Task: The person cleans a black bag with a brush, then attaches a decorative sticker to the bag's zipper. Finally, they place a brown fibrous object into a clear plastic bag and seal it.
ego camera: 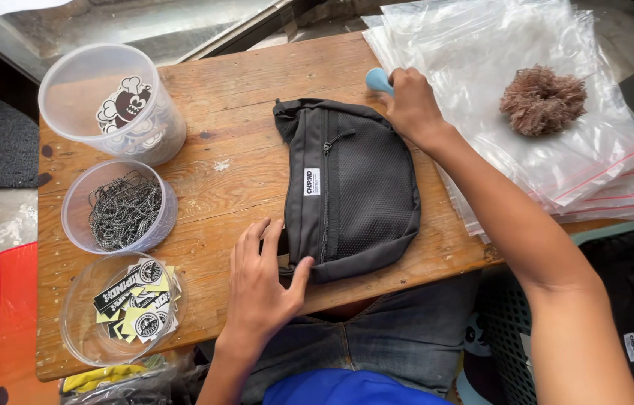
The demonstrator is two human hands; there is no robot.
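Observation:
A dark grey zip pouch (354,187) with a mesh front and a small white label lies in the middle of the wooden table (227,150). My left hand (260,281) rests flat on the table, fingers spread, thumb touching the pouch's near left corner. At the pouch's far right corner, my right hand (410,101) is closed around a small light blue object (378,79), of which only a rounded end shows.
Three clear tubs stand along the table's left side: stickers (118,101), ball chains (122,206), more stickers (133,304). A stack of clear zip bags (557,150) with a brown fuzzy scrunchie (543,100) lies at the right. A green basket (632,300) holds dark pouches.

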